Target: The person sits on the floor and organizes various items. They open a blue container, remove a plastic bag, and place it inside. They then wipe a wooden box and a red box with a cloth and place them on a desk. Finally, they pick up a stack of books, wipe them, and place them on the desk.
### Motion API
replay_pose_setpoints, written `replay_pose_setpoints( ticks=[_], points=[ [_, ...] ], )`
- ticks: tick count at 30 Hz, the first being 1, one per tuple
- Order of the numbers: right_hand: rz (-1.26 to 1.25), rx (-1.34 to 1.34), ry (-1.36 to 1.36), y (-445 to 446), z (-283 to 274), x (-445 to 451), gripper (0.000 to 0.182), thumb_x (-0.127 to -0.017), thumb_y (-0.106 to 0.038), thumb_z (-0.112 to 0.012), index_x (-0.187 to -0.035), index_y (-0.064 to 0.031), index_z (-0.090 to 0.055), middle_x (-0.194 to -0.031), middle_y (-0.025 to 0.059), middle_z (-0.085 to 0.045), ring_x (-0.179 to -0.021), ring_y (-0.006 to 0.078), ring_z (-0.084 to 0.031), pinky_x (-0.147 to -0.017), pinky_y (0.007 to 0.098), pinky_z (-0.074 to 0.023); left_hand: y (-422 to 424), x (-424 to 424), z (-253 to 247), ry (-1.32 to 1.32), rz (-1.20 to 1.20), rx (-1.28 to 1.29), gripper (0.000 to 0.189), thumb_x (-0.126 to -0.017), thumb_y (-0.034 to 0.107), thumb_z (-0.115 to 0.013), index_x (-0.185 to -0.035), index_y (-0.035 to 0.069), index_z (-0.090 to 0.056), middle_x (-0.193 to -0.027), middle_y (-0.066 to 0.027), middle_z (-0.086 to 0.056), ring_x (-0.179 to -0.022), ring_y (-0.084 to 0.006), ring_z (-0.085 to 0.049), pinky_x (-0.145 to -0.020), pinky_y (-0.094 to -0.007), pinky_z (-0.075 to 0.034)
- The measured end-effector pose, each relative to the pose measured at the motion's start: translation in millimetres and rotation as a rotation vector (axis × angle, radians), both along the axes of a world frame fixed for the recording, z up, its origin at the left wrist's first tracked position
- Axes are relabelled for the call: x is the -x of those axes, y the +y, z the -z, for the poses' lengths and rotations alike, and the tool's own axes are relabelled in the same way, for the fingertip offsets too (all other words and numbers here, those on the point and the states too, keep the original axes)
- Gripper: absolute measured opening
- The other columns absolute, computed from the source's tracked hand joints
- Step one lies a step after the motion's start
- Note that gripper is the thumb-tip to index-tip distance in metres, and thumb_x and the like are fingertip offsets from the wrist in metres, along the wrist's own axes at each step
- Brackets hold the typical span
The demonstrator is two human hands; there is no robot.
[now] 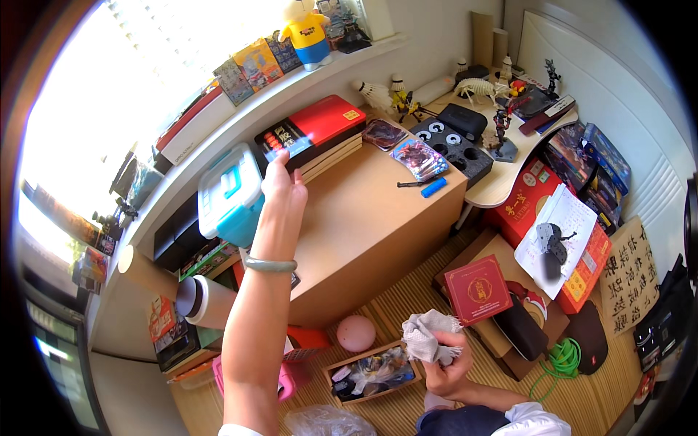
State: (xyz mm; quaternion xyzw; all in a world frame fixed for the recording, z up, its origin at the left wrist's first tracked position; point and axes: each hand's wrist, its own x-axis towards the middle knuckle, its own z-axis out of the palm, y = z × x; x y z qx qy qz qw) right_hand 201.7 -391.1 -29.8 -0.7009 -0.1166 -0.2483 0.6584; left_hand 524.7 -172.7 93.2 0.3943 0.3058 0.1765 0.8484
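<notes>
My left hand (284,182) reaches out over a brown cardboard box (360,201) whose top serves as a surface. Its fingertips are at the near edge of a red-and-black box (322,122) lying on a stack there; whether they grip it is unclear. A bluish glare covers part of that edge. Left of this hand stands a turquoise plastic bin (232,191) with a translucent lid and a handle. Lower down, my right hand (450,362) holds a crumpled grey cloth (431,335) with frayed edges. A jade-like bangle (271,264) circles my left wrist.
Cards (419,159), a blue cylinder (434,187) and a black foam tray (463,155) lie towards the right. Below is a tray of bagged items (373,373), beside a pink ball (356,333). A dark red box (479,290) and a green cord (564,357) are rightward.
</notes>
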Motion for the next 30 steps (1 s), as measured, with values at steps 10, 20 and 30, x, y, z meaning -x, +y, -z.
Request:
replay_pose_setpoints(
  ticks=[10,20,30],
  points=[
    [-0.028,-0.003,0.039,9,0,4,0.027,-0.088,-0.008,-0.065,-0.11,0.0025,-0.054,-0.099,0.0123,-0.062,-0.086,0.0155,-0.061,-0.075,0.0284,-0.0491,-15,9,-37,-0.069,0.348,0.007,0.029,-0.085,0.024,-0.071,-0.1,0.003,-0.056,-0.099,-0.0131,-0.058,-0.088,-0.024,-0.058,-0.078,-0.0361,-0.056],
    [-0.062,-0.071,0.087,19,-11,4,0.035,-0.093,-0.013,-0.058,-0.122,0.0024,-0.046,-0.107,0.0105,-0.058,-0.089,0.0139,-0.057,-0.078,0.0265,-0.0468,32,222,-68,-0.41,0.712,-0.254,0.043,-0.08,0.007,-0.059,-0.12,-0.008,-0.05,-0.117,-0.0154,-0.06,-0.109,-0.027,-0.061,-0.1,-0.0483,-0.047],
    [-0.427,0.749,-0.436,114,-58,25,0.057,-0.078,-0.025,-0.062,-0.136,-0.0234,-0.057,-0.138,0.015,-0.049,-0.138,0.0299,-0.039,-0.105,0.0471,-0.0285,70,412,86,-0.1,0.69,-0.375,0.065,-0.074,-0.002,-0.073,-0.132,0.001,-0.043,-0.124,-0.009,-0.054,-0.112,-0.0184,-0.054,-0.095,-0.0335,-0.047]
  ],
)
